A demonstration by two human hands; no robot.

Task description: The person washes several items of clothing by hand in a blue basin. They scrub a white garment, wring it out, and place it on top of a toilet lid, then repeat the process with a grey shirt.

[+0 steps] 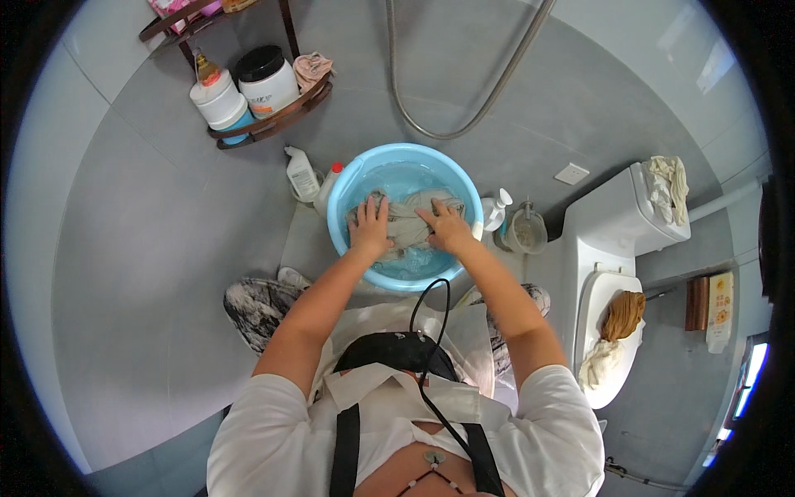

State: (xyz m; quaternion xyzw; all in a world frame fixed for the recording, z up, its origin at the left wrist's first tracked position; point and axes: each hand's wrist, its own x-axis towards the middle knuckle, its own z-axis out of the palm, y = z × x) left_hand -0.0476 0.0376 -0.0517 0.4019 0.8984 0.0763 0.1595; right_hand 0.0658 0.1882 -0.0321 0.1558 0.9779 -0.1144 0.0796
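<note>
A light blue basin (470, 184) of water stands on the floor in front of me. In it lies a wet grey-beige garment (406, 224), bunched up and partly under water. My left hand (370, 228) rests on the left part of the cloth, its fingers spread. On the right part lies my right hand (447, 225), fingers also apart and pressing on the fabric. Neither hand is closed around the cloth. What kind of garment it is cannot be made out.
White bottles (303, 174) stand left of the basin; a white pump bottle (495, 209) and a small clear bucket (527, 232) stand right. Further right is a toilet (590, 319) with cloths on it. A corner shelf (277, 120) holds tubs, and a metal hose (497, 95) hangs beyond the basin.
</note>
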